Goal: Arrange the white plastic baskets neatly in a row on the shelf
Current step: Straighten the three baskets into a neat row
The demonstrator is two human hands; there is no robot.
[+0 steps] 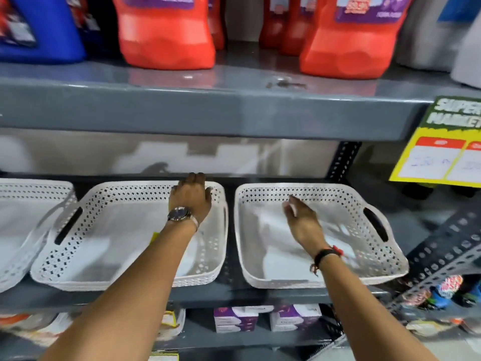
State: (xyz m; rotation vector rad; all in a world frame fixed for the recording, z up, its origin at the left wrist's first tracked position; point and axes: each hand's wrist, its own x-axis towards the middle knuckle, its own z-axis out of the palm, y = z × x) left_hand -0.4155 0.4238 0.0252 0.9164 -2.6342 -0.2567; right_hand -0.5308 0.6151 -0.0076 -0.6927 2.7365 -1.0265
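Three white perforated plastic baskets lie side by side on the grey middle shelf (229,295). The left basket (23,230) is cut off by the frame edge. On the far right rim of the middle basket (104,243) rests my left hand (191,198), fingers curled over the back edge; a watch sits on that wrist. My right hand (299,214) hovers inside the right basket (325,235), fingers loosely apart and blurred, holding nothing. The middle basket leans slightly against the left one; a narrow gap separates it from the right basket.
The shelf above carries red jugs (166,35) and a blue jug (39,29). A yellow price sign (440,149) hangs at the right. Purple-and-white boxes (236,319) sit on the shelf below. A perforated metal upright (442,256) stands right of the baskets.
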